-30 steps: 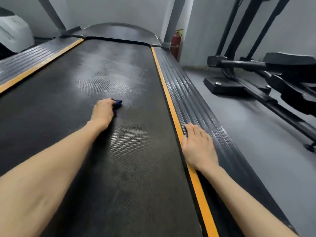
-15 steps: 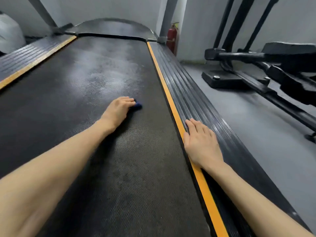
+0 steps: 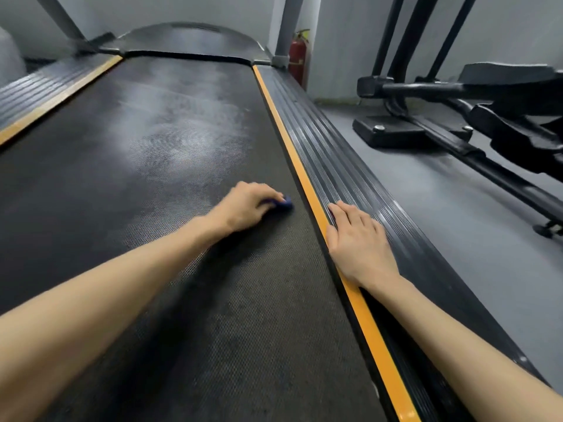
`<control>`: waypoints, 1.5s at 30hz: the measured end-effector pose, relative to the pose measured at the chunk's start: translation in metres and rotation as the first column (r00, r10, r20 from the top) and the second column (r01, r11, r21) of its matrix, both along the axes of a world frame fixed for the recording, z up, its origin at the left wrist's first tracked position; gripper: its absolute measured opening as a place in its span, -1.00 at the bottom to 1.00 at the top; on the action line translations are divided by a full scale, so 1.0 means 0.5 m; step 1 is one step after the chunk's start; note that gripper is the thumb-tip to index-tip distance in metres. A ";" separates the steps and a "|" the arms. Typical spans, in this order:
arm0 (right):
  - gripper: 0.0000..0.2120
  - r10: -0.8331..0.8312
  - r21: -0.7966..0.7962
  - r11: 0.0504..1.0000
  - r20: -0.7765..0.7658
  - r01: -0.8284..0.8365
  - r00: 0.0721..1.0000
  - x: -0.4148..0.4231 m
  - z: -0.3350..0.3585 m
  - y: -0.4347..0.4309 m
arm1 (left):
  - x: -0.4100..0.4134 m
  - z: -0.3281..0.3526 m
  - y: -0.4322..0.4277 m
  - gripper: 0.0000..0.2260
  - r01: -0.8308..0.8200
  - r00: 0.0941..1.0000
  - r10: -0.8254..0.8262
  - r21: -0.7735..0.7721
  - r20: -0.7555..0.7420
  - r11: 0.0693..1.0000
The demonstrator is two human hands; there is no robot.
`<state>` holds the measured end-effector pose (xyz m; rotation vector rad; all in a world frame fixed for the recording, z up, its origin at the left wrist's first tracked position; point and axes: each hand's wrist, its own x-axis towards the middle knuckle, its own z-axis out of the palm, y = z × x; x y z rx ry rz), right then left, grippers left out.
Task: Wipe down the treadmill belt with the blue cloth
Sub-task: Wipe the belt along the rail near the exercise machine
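Observation:
The black textured treadmill belt (image 3: 158, 178) fills the middle of the view, with a pale dusty patch farther up it. My left hand (image 3: 243, 207) presses the blue cloth (image 3: 285, 204) flat on the belt near its right edge; only a small blue corner shows past my fingers. My right hand (image 3: 358, 242) lies flat, fingers together, on the ribbed right side rail (image 3: 329, 159), its thumb side over the orange stripe (image 3: 292, 147). It holds nothing.
A second ribbed rail with an orange stripe (image 3: 51, 99) runs along the left. Grey uprights (image 3: 286, 28) rise at the treadmill's head, with a red fire extinguisher (image 3: 297, 57) behind. A black elliptical machine (image 3: 457, 117) stands on the grey floor to the right.
My left hand has slid the cloth rightward across the belt, from its middle to near the right edge. My right hand stays planted on the rail.

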<state>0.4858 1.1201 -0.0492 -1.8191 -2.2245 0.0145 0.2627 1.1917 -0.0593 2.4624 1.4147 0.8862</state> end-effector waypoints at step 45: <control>-0.55 0.011 -0.007 1.000 -0.017 -0.011 1.000 0.005 0.001 0.006 | -0.013 -0.024 -0.161 -0.78 -0.047 0.995 0.049 -0.020 0.092 0.999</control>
